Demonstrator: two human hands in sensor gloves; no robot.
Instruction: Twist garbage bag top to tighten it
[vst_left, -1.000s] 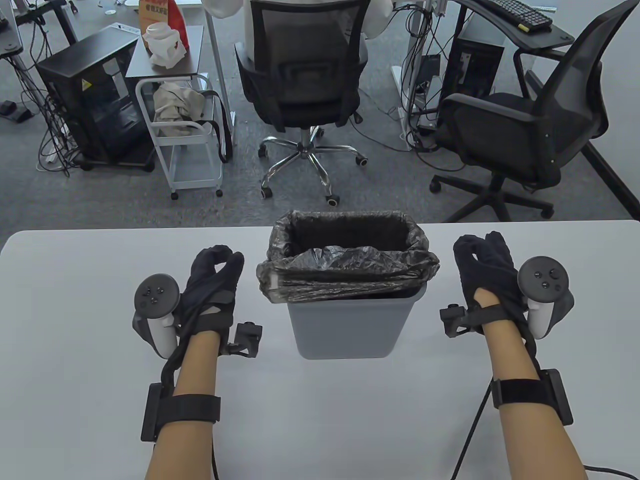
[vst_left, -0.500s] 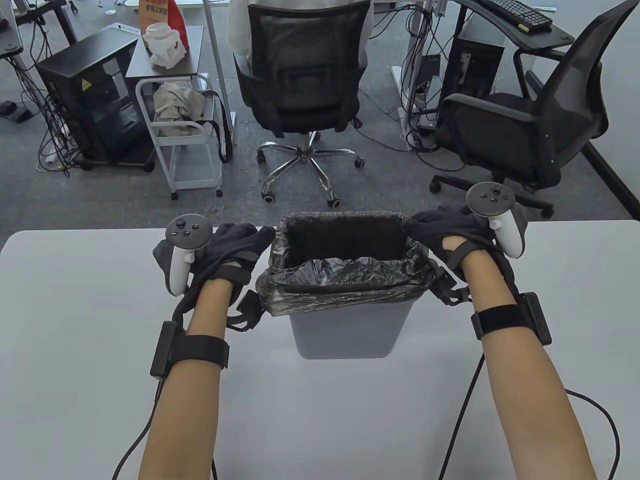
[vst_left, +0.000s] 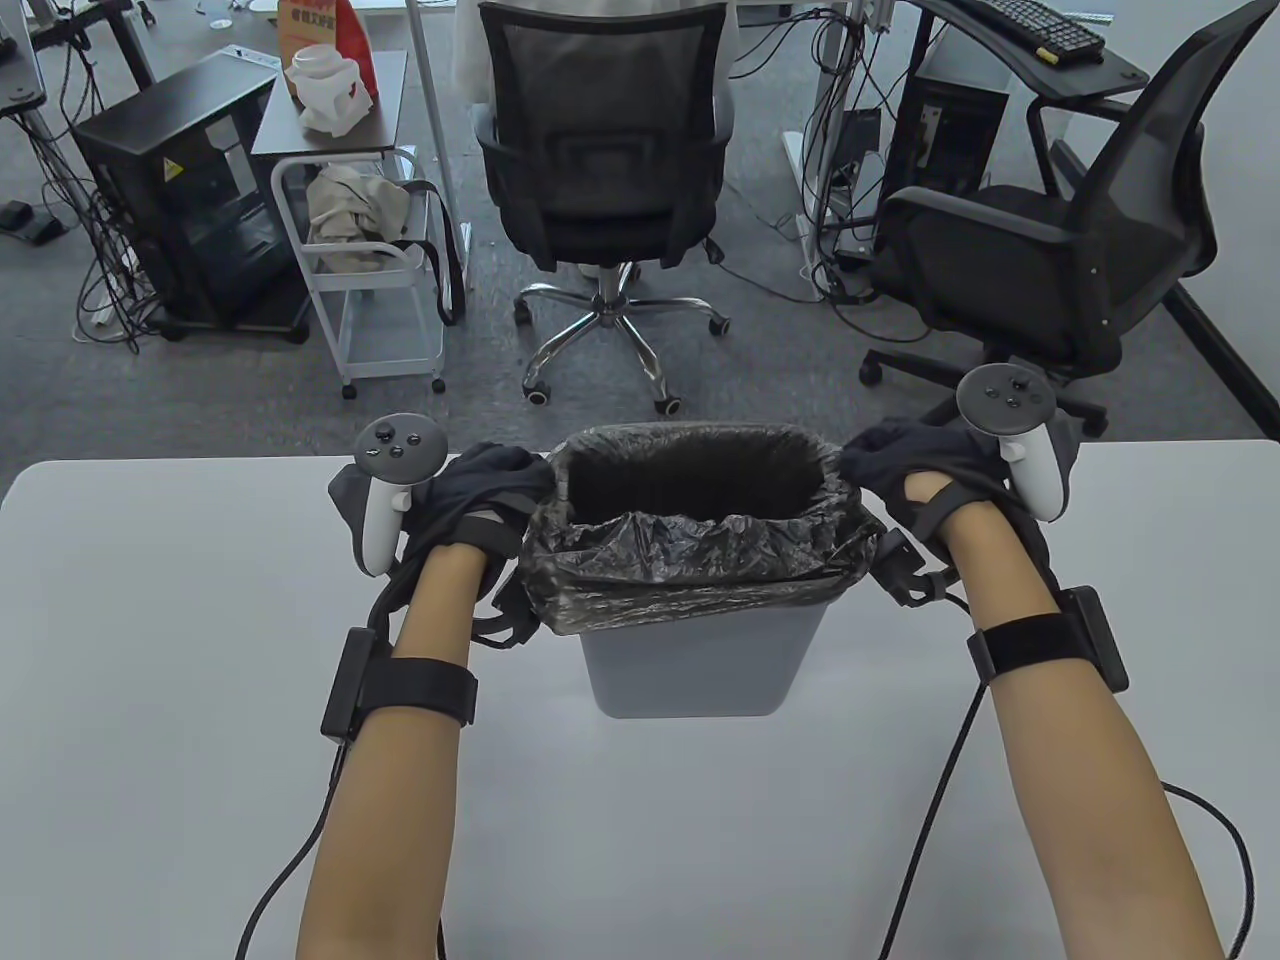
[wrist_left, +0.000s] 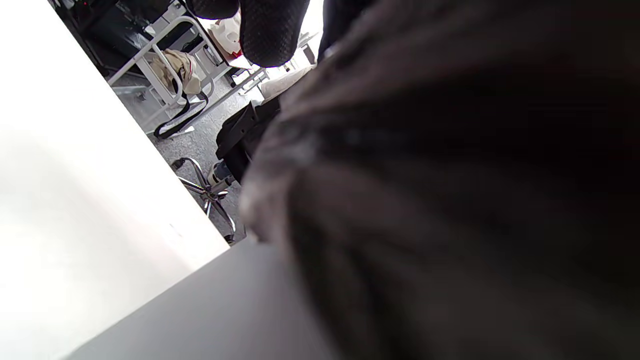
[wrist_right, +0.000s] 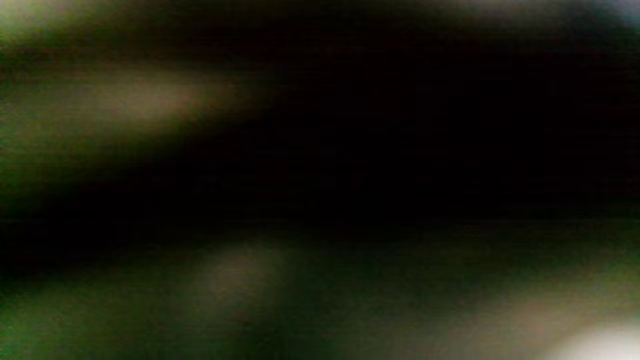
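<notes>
Office clutter is filling the background beyond a pale grey counter: a black mesh chair at 12 o'clock, a second black chair at 2 o'clock, and a white wire cart at 10 o'clock.

At the counter's far middle a grey bin is standing upright, and the black garbage bag is lining it, its top folded down over the rim and gaping open, not yet gathered or twisted. In the left wrist view the bag's crinkled plastic is filling most of the frame, blurred and very close.

At the bag's 9 o'clock side the left hand is pressing against the folded rim, gloved fingers curling at the plastic's edge; whether this grip is actually pinching the bag cannot be told. At the 3 o'clock side the right hand is lying just beside the rim, fingertips touching or nearly touching the plastic; its grip likewise cannot be told. The right wrist view is showing only dark blur.

A white-handled tracker is sitting on the back of the left hand, another tracker on the right.
</notes>
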